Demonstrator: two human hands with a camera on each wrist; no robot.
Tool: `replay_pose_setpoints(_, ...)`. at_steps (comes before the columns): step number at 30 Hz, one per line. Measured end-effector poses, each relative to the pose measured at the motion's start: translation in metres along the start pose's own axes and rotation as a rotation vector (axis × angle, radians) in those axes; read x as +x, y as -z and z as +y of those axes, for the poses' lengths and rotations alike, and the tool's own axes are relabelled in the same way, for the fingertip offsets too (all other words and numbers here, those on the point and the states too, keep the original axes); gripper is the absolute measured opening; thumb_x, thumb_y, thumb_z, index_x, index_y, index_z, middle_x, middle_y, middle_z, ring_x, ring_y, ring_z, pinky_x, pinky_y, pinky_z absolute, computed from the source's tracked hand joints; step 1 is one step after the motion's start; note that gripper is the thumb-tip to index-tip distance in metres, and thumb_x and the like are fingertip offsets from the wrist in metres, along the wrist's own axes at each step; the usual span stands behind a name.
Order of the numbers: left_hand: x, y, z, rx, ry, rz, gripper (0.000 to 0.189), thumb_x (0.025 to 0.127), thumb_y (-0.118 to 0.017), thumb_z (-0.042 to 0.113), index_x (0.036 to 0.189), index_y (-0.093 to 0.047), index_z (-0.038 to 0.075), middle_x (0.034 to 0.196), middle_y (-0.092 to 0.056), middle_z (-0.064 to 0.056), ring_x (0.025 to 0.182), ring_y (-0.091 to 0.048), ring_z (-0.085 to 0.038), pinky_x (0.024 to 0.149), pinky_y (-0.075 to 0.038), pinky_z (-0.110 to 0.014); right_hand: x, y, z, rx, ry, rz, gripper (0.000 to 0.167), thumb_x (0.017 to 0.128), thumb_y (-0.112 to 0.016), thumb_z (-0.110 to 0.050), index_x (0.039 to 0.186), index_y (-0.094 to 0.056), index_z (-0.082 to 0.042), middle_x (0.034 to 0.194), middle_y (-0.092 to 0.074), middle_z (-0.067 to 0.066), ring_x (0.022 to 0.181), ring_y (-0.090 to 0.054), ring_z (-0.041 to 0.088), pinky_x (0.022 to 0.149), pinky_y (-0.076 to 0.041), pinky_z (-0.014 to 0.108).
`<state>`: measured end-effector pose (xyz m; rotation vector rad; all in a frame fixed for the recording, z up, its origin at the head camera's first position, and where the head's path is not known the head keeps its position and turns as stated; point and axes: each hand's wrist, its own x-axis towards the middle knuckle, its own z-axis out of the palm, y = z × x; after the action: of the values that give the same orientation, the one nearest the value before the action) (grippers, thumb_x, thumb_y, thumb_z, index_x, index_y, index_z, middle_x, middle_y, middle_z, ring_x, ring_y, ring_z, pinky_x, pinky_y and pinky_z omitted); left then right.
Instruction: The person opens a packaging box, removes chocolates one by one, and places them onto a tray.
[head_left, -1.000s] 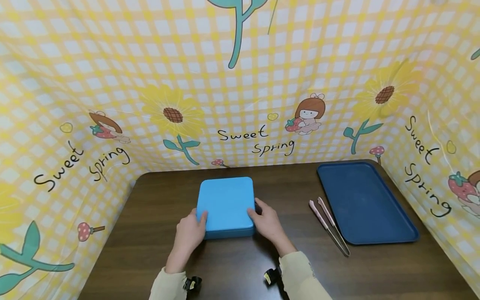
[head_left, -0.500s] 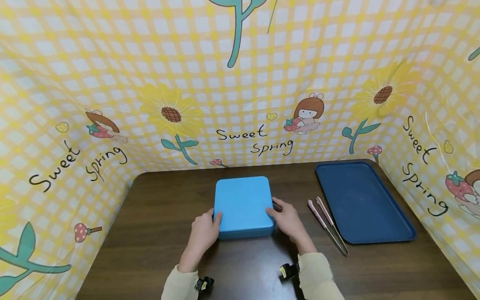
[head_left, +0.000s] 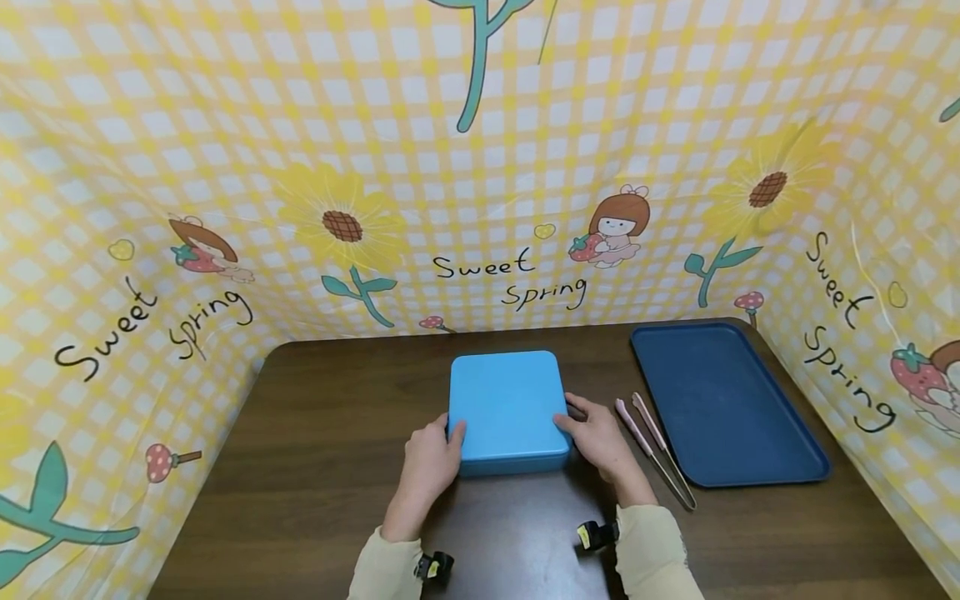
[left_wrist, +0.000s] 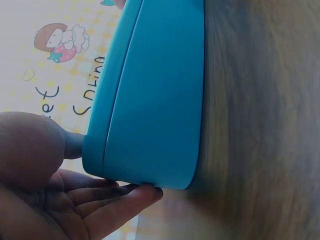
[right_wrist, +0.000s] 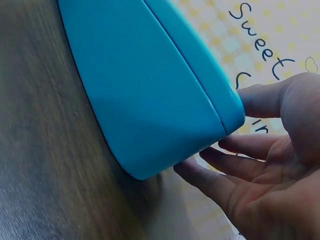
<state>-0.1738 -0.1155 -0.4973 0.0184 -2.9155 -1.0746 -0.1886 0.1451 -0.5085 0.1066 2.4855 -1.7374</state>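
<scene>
A light blue lidded box (head_left: 508,408) is near the middle of the brown table, its lid on. My left hand (head_left: 430,460) grips its left side, thumb over the lid's edge and fingers against the side wall. On the opposite side my right hand (head_left: 598,437) holds the box the same way. Both wrist views show a thin seam between lid and base; the left fingers (left_wrist: 122,210) and right fingers (right_wrist: 207,180) press the box's end walls. The box's contents are hidden.
Just right of my right hand lie tongs (head_left: 660,454) with pink handles and metal arms. Beyond them is a dark blue rectangular tray (head_left: 731,404). A yellow checked cloth (head_left: 480,192) walls the table (head_left: 322,467) at the back and sides.
Both hands have moved the blue box to the right, closer to the tongs. Tongs and tray have stayed where they were.
</scene>
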Motion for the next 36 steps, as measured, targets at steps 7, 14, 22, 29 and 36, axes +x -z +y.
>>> replay_pose_setpoints(7, -0.002, -0.001, 0.002, -0.01, 0.011, 0.04, 0.05, 0.104, -0.058, 0.03, 0.133, -0.059, -0.01, 0.123, -0.067, -0.027, 0.11, -0.066, -0.04, 0.093, -0.051, -0.056, 0.003, 0.002, 0.001, -0.009, 0.005, 0.037, 0.056, 0.097, -0.067, -0.015, 0.147, -0.049, 0.003, 0.138, -0.059, 0.026, 0.129, -0.055, 0.039, 0.103, -0.046, 0.053)
replay_pose_setpoints(14, 0.004, 0.004, -0.001, -0.035, 0.01, 0.117, 0.032, 0.099, -0.066, 0.025, 0.112, -0.073, -0.003, 0.09, -0.072, -0.008, 0.085, -0.068, -0.026, 0.08, -0.052, -0.049, 0.005, 0.001, -0.008, -0.001, -0.018, 0.104, 0.055, 0.092, -0.072, -0.01, 0.143, -0.055, 0.002, 0.129, -0.064, 0.02, 0.113, -0.06, 0.032, 0.092, -0.051, 0.045)
replay_pose_setpoints(22, 0.016, 0.008, -0.003, -0.124, 0.086, 0.085, 0.027, 0.096, -0.07, 0.024, 0.105, -0.075, -0.001, 0.087, -0.073, -0.008, 0.08, -0.068, -0.022, 0.074, -0.056, -0.041, 0.012, 0.007, -0.009, 0.166, -0.106, 0.06, 0.055, 0.095, -0.069, -0.014, 0.145, -0.052, 0.003, 0.135, -0.058, 0.023, 0.123, -0.055, 0.033, 0.1, -0.048, 0.048)
replay_pose_setpoints(29, 0.018, 0.01, -0.002, -0.264, 0.191, 0.067, 0.028, 0.094, -0.072, 0.022, 0.108, -0.075, -0.003, 0.093, -0.075, -0.012, 0.088, -0.071, -0.025, 0.079, -0.058, -0.042, 0.015, 0.012, -0.008, 0.178, -0.14, 0.009, 0.053, 0.098, -0.066, -0.02, 0.144, -0.052, 0.002, 0.143, -0.054, 0.024, 0.121, -0.06, 0.037, 0.107, -0.042, 0.054)
replay_pose_setpoints(36, 0.019, 0.011, 0.001, -0.282, 0.217, 0.069, 0.029, 0.093, -0.073, 0.022, 0.108, -0.076, -0.002, 0.096, -0.076, -0.013, 0.091, -0.072, -0.027, 0.079, -0.058, -0.043, 0.014, 0.016, -0.014, 0.194, -0.153, 0.012, 0.051, 0.098, -0.066, -0.016, 0.142, -0.053, 0.006, 0.141, -0.055, 0.027, 0.117, -0.063, 0.036, 0.106, -0.044, 0.053)
